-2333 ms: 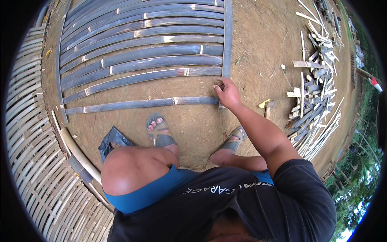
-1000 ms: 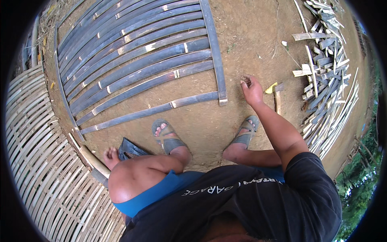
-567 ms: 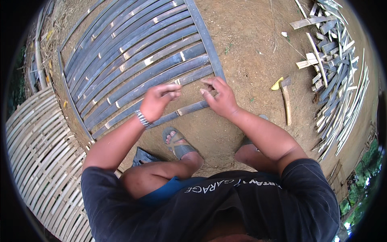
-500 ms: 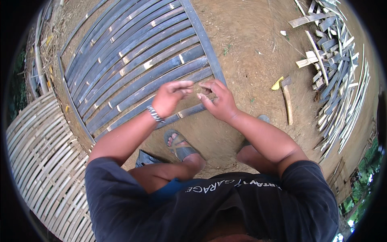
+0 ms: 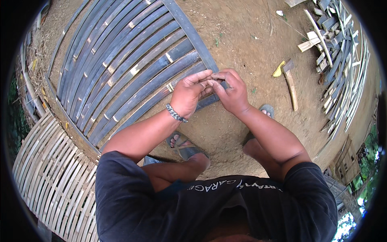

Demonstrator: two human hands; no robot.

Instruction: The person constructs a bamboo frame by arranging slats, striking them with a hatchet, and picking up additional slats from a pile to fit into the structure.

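Note:
Above the near right corner of a dark bamboo-slat panel (image 5: pixel 139 70), my two hands meet at the fingertips. My left hand (image 5: pixel 188 94), a chain bracelet (image 5: pixel 176 113) at its wrist, is half turned up with its fingers stretched toward the right hand. My right hand (image 5: pixel 233 90) has thumb and fingers pinched together against the left fingertips. Anything in that pinch is too small or too hidden to make out. Beneath the hands the panel's dark slats lie side by side on the ground, crossed at their ends by edge strips.
On the dirt at right lies a hatchet (image 5: pixel 291 84) with a wooden handle, beside a yellow scrap (image 5: pixel 278 69). Farther right is a heap of split bamboo offcuts (image 5: pixel 342 68). A pale slatted bamboo panel (image 5: pixel 60 173) stands at lower left. My sandalled feet (image 5: pixel 185 147) are below my hands.
My hands have come together from slightly apart, and the right fingers have closed into a pinch at the left fingertips. The view has shifted a little.

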